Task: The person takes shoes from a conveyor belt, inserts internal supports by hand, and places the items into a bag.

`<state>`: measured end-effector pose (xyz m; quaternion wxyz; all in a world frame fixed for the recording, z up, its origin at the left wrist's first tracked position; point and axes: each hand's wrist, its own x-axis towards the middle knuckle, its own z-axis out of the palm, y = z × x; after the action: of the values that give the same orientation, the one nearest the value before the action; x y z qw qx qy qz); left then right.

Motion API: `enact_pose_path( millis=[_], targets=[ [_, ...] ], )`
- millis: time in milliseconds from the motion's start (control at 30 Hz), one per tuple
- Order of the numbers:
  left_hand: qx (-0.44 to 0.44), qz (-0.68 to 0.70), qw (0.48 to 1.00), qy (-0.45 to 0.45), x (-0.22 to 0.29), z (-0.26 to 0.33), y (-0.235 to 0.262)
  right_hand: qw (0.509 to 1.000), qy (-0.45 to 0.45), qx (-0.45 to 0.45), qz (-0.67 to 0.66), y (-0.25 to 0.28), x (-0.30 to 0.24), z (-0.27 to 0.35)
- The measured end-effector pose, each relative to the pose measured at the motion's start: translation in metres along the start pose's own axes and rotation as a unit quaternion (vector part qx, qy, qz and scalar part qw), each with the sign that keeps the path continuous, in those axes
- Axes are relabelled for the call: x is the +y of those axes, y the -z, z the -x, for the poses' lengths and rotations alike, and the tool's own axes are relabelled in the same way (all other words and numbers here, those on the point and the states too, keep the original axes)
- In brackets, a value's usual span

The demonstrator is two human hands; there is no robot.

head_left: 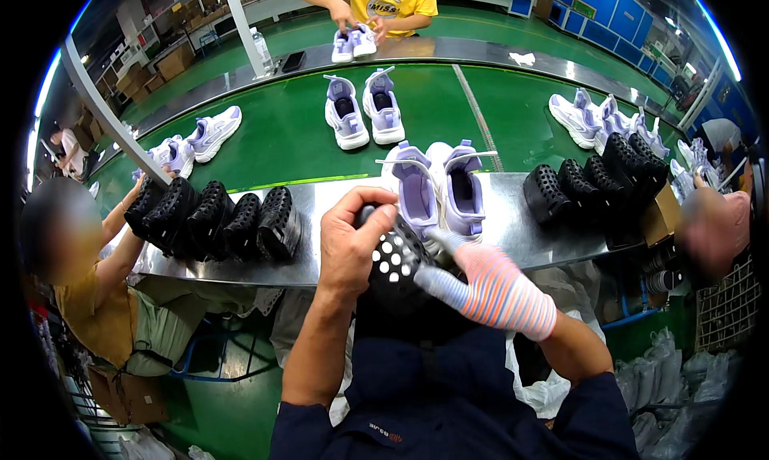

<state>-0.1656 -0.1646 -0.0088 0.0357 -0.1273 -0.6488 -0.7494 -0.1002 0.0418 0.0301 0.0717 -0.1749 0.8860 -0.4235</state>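
My bare left hand (352, 240) is wrapped round the side of a black, chunky piece full of round holes (390, 261), held over the bench's near edge. White spots show through several of its holes. Beside it, my right hand (497, 288) wears a striped glove. Its thumb and fingers are spread at the black piece's right side, the fingertips blurred; whether they touch it is hard to tell. Just beyond my hands stands a pair of white sneakers with lilac linings, the left sneaker (415, 191) and the right sneaker (462, 189), openings toward me.
Another white pair (349, 127) stands on the green belt (280, 115). Black holed pieces line the metal ledge (505, 219), one row left (210, 219) and one right (565, 187). More sneakers (597, 122) are at right. Co-workers sit at both sides; one across handles sneakers (352, 43).
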Motion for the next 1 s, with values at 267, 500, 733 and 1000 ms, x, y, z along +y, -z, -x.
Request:
enact_pose_path(
  millis=[267, 500, 733, 1000],
  targets=[
    [0.127, 0.077, 0.989, -0.003, -0.027, -0.015, -0.034, 0.984, -0.020, 0.042, 0.173, 0.011, 0.000, -0.005],
    [0.081, -0.439, 0.895, -0.004, -0.062, -0.060, -0.010, 0.966, -0.060, 0.019, 0.250, 0.054, 0.037, -0.042],
    [-0.052, -0.461, 0.879, -0.107, -0.087, -0.103, -0.019, 0.934, -0.100, -0.044, 0.339, 0.056, 0.022, -0.075],
    [-0.021, -0.402, 0.904, -0.146, -0.104, -0.085, 0.005, 0.921, 0.025, 0.077, 0.381, -0.035, 0.063, -0.122]
  ],
)
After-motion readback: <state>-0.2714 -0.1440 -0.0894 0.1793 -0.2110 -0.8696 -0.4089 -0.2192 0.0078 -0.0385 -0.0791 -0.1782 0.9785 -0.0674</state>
